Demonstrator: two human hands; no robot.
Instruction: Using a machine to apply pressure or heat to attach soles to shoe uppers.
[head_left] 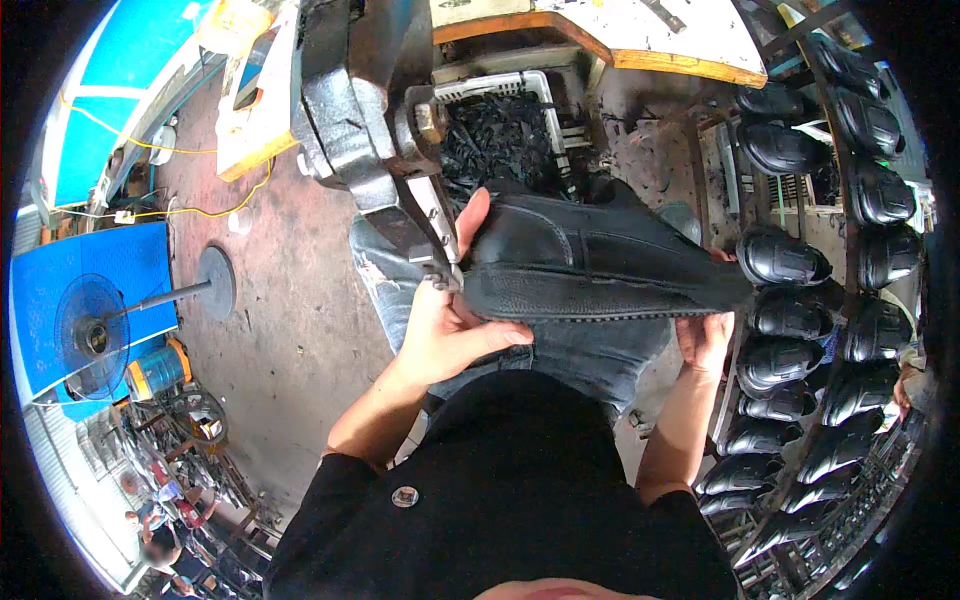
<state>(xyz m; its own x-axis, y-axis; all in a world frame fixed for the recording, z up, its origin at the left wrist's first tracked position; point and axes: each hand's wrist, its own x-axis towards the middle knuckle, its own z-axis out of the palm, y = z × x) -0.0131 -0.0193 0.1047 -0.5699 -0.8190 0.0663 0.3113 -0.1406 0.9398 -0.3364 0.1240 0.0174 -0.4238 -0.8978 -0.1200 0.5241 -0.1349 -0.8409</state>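
Observation:
A black leather shoe [590,250] lies on its side across my lap, its toe to the left against a metal machine head [375,130]. My left hand [445,325] is closed round the toe end, with the thumb along the sole edge and a finger up past the toe. The machine's narrow metal foot [437,225] comes down beside that hand; whether it touches the shoe I cannot tell. My right hand [705,335] grips the other end from below, its fingers partly hidden behind the shoe.
Beyond the shoe, a white plastic basket [545,88] holds black scraps. A wood-edged worktable [690,45] spans the far side. Racks on the right carry several black shoes [785,255]. A standing fan [95,335] is at the left, and people [165,540] are at the lower left.

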